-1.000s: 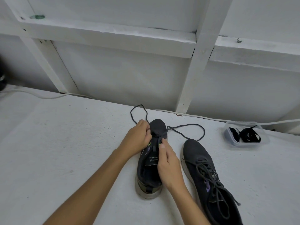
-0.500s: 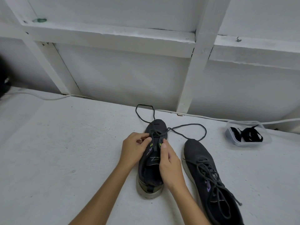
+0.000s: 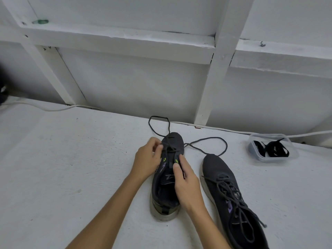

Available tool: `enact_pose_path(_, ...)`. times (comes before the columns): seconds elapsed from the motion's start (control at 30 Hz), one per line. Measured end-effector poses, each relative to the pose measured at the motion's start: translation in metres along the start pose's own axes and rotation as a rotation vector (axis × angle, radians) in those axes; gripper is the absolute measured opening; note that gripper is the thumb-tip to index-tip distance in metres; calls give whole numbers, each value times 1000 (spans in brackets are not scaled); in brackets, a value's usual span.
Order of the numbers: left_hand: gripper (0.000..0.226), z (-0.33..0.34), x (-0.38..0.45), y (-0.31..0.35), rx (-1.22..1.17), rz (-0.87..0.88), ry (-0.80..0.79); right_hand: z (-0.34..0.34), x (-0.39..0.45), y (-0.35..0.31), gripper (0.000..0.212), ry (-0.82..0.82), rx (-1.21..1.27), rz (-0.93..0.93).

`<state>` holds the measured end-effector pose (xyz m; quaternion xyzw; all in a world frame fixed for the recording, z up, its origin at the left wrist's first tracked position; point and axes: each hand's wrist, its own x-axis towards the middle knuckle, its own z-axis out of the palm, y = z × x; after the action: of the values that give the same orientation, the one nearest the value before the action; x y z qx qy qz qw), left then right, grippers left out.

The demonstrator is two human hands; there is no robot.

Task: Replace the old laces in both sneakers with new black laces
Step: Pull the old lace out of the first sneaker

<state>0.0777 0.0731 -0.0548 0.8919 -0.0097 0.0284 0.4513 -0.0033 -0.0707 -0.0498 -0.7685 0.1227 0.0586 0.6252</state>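
A white-painted wall [image 3: 143,83] braced with white timber framing [image 3: 221,69] is shown at the far side. In front of it a white, lightly speckled work surface [image 3: 71,159] is spread, with a white cable [image 3: 53,108] laid along its far edge. Two dark sneakers are set toes away from the viewer. The right sneaker [image 3: 231,200] is seen at the near right, fully laced and untouched. The left sneaker [image 3: 167,178] is placed centrally, its old lace [image 3: 206,142] already freed from most eyelets and trailed in loops beyond the toe, so that only the far crossings remain to be undone.

The left sneaker is steadied by the right hand [image 3: 186,184], whose thumb and forefinger are pressed on the right eyelet edge, presumably to keep the upper from lifting. The lace near the toe is pinched between thumb and curled fingers of the left hand [image 3: 147,159], a hold suited to drawing it out.

A clear plastic tub [image 3: 292,155] is kept at the far right, well apart; the new black laces [image 3: 274,150] are held in it, in reach for later threading.
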Motion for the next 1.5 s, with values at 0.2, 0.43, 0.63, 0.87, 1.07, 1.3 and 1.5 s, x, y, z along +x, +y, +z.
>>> enact_pose_path(0.2, 11, -4, 0, 2, -205, -189, -98, -1, -1, -4, 51, -8, -9, 19)
enact_pose_path(0.43, 12, 0, 1, -3, -215, -183, 12, -1, -2, -5, 51, -7, -36, 15)
enact_pose_path(0.63, 9, -2, -3, -4, -329, -210, -98, -1, -3, -5, 51, -4, -33, 9)
enact_pose_path(0.87, 17, 8, 0, 0, -554, -371, 183, -2, -2, -4, 51, -3, -22, 6)
enact_pose_path(1.07, 12, 0, -6, -4, -254, -118, -80, -2, 0, -3, 52, -5, -23, -7)
enact_pose_path(1.3, 16, 6, -6, -3, -399, -262, 22, 0, -1, -2, 51, 4, -23, -12)
enact_pose_path(1.5, 9, -9, -1, -9, -172, -125, -184, -1, 0, -3, 51, 6, -30, -1)
